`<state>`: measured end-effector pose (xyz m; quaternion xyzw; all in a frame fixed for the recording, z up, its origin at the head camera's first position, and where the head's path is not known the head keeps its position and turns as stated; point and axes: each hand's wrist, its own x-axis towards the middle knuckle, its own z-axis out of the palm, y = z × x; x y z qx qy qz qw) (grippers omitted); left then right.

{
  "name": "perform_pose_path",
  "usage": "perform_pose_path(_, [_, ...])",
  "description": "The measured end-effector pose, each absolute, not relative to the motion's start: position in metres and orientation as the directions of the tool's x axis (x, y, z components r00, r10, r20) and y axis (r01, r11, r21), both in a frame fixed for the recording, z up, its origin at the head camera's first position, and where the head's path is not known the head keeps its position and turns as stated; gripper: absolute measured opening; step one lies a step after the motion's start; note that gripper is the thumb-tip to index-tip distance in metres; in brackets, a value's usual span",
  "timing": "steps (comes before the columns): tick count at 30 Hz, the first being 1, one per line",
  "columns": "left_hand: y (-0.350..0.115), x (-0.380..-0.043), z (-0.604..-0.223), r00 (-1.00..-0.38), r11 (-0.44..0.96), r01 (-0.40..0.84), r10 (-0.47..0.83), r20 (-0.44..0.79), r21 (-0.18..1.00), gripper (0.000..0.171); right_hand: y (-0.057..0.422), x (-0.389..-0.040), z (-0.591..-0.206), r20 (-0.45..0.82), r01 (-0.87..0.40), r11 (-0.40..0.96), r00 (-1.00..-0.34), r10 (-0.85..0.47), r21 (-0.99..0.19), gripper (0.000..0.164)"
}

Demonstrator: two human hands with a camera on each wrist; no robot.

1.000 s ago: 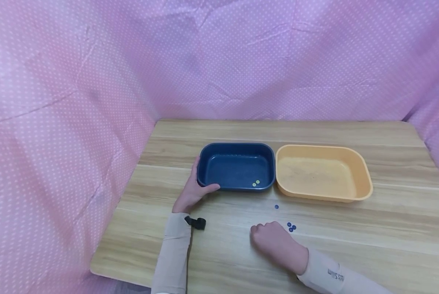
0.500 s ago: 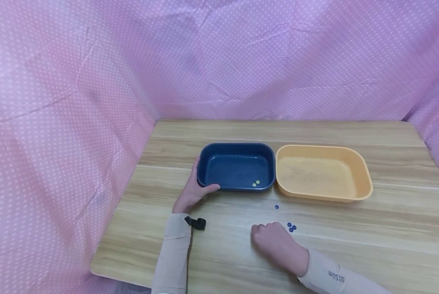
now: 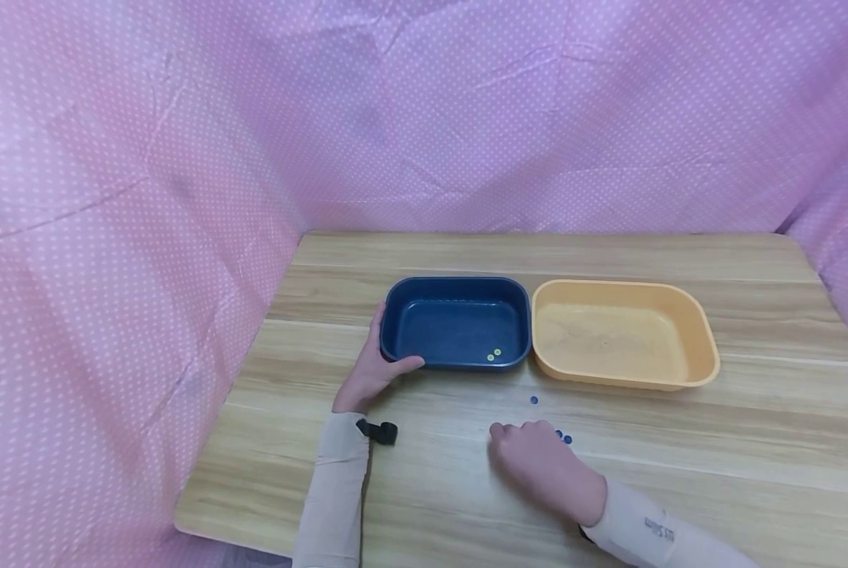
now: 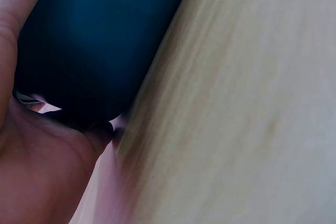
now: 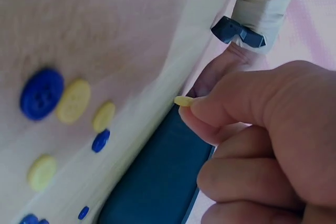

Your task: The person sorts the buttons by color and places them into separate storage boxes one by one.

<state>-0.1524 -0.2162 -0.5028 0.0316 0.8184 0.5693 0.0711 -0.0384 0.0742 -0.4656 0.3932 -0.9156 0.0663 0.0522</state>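
Note:
My left hand (image 3: 374,371) grips the left end of a navy blue plastic bin (image 3: 459,364), thumb along its front side and fingers round the end; the left wrist view has the bin's wall (image 4: 100,40) against this hand. Two small yellow buttons (image 3: 494,355) lie inside the bin. In front of it my right hand (image 3: 547,469) is over the table, pinching a yellow button (image 5: 182,100) between thumb and forefinger. Loose on the tabletop are several blue buttons (image 5: 42,94) and yellow buttons (image 5: 73,100); in the head view my right hand hides some of them.
A pale orange bin (image 3: 625,382) stands right beside the blue one, sides touching or nearly so. One blue button (image 3: 534,400) lies just in front of the bins. The wooden table (image 3: 786,442) is surrounded by pink dotted cloth (image 3: 466,142). A black strap (image 3: 379,431) sits on my left wrist.
My right hand has shifted slightly right and away from me, and now covers one blue button of the small cluster. The left hand and both bins stay almost exactly where they were.

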Motion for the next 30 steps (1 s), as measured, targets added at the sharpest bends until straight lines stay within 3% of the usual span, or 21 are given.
perform_pose_path(11, [-0.218,-0.153,-0.501,-0.985,0.346,-0.048,0.141,-0.102,0.937,0.118,0.077,-0.047,-0.454,0.213,-0.727,0.669,-0.686,-0.696,-0.152,0.018])
perform_pose_path(19, [-0.211,-0.144,-0.471,-0.976,0.343,-0.069,0.172,-0.134,0.937,0.114,0.073,-0.050,-0.445,0.266,-0.705,0.681,-0.708,-0.654,-0.200,0.018])
perform_pose_path(26, [-0.210,-0.143,-0.467,-0.976,0.341,-0.068,0.173,-0.134,0.937,0.114,0.071,-0.058,-0.436,0.223,-0.638,0.697,-0.769,-0.599,-0.328,0.014])
perform_pose_path(30, [-0.213,-0.147,-0.481,-0.979,0.339,-0.063,0.162,-0.125,0.938,0.116,0.072,-0.065,-0.436,0.261,-0.622,0.707,-0.783,-0.564,-0.337,0.009])
